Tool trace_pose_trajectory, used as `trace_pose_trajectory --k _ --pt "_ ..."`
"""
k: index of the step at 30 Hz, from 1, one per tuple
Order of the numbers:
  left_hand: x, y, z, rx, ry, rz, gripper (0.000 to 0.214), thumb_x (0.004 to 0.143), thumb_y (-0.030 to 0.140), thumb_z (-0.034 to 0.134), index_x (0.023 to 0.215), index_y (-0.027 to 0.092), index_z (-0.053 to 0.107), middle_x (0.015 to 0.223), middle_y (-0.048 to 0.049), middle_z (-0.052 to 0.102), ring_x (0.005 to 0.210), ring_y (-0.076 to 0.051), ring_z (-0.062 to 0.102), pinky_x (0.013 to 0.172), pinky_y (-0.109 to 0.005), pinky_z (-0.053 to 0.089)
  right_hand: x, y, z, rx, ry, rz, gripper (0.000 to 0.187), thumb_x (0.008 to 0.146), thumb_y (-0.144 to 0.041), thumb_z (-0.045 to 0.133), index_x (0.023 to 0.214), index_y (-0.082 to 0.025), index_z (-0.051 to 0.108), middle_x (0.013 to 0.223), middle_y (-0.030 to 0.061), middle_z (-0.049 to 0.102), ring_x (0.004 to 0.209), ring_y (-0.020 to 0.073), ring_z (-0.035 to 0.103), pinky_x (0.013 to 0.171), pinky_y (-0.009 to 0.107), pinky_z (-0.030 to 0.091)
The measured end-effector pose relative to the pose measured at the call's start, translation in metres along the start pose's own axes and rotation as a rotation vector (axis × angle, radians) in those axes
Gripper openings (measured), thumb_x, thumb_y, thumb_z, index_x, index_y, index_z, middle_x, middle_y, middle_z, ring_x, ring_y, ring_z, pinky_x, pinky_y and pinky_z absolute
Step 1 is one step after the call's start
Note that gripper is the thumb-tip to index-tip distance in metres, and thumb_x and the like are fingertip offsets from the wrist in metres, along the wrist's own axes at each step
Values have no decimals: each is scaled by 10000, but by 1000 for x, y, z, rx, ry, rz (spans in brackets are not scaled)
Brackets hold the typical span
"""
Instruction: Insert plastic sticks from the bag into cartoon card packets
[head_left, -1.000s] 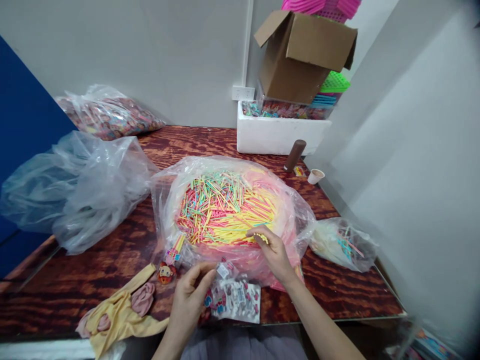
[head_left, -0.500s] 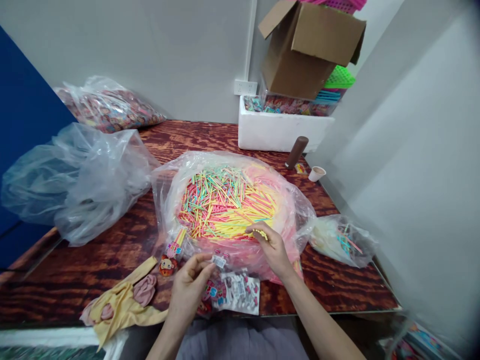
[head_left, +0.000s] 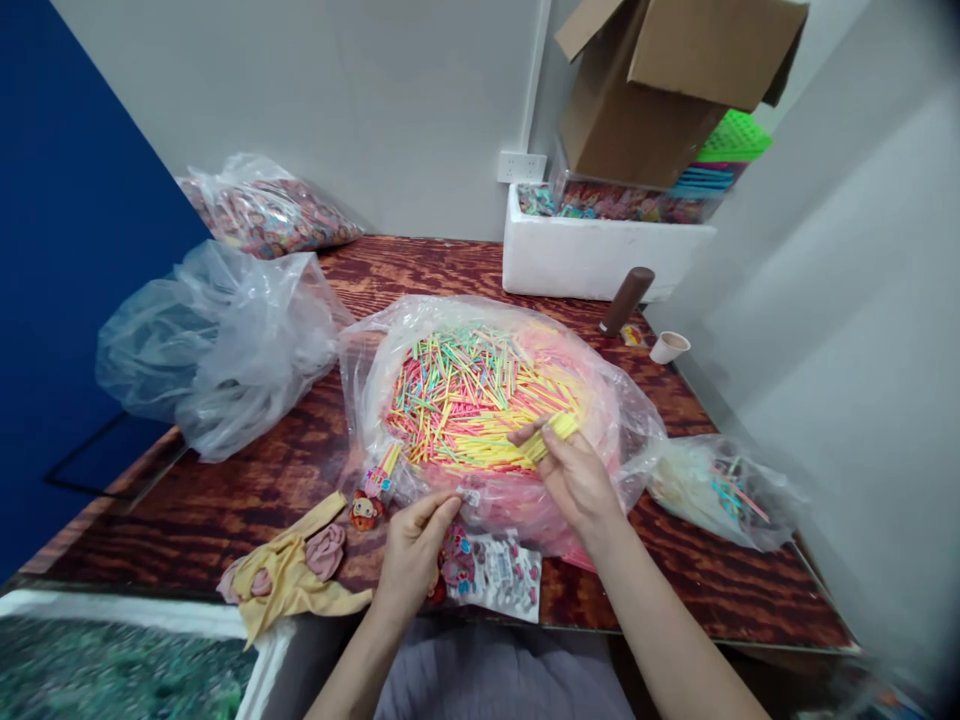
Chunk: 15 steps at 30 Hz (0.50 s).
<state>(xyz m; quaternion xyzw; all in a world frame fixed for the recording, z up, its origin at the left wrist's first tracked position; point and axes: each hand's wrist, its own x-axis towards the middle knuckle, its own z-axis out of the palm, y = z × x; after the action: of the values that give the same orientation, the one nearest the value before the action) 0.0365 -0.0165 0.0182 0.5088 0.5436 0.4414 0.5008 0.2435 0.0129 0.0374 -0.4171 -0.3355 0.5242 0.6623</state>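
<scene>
My right hand point(head_left: 579, 482) is closed around a bundle of yellow candy sticks point(head_left: 553, 436), held just above the big plastic bag point(head_left: 630, 420). Inside that bag lies a heap of thin candy sticks point(head_left: 472, 370) in pink, yellow, green and blue. Thumb and forefinger of my left hand point(head_left: 412, 550) pinch a small clear printed packet point(head_left: 469, 496) at the bag's near edge. Below it, at the table's front edge, rest several flat printed packets point(head_left: 501, 575). A filled packet with a cartoon face point(head_left: 367, 510) lies to the left, yellow sticks showing at its top.
Yellow and pink cloth pieces point(head_left: 296, 575) lie front left, beyond them a crumpled clear bag point(head_left: 255, 350). A white foam box point(head_left: 600, 255) with a cardboard box point(head_left: 645, 110) above it stands back right. A brown bottle point(head_left: 628, 300), paper cup point(head_left: 669, 347) and small bag point(head_left: 727, 490) are at right.
My right hand has turned and now shows a full bundle of yellow sticks lengthwise. My left hand still pinches the small packet. The view has swung left, shifting everything rightward.
</scene>
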Motion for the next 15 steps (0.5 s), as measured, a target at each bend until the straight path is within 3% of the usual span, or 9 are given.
trace_pose_trajectory --k 3,8,15 --pt "-1 2 5 18 -14 26 282 749 435 673 787 178 782 752 -53 750 718 -210 650 677 -284 513 -1 -7 22 191 -83 126 164 812 -362 726 866 -230 645 835 18 734 914 242 706 935 451 520" --pt "-3 -3 8 20 -35 39 282 766 432 664 805 178 779 769 -53 748 722 -208 648 682 -288 517 -8 -8 51 239 -139 171 195 840 -418 694 868 -229 655 901 49 755 1020 265 696 959 485 515" --pt "-3 -10 8 -82 17 -28 298 776 442 677 838 167 773 789 -49 749 748 -197 650 695 -271 524 -28 0 52 119 -139 248 209 814 -406 709 839 -200 689 917 79 767 1062 279 671 982 462 482"
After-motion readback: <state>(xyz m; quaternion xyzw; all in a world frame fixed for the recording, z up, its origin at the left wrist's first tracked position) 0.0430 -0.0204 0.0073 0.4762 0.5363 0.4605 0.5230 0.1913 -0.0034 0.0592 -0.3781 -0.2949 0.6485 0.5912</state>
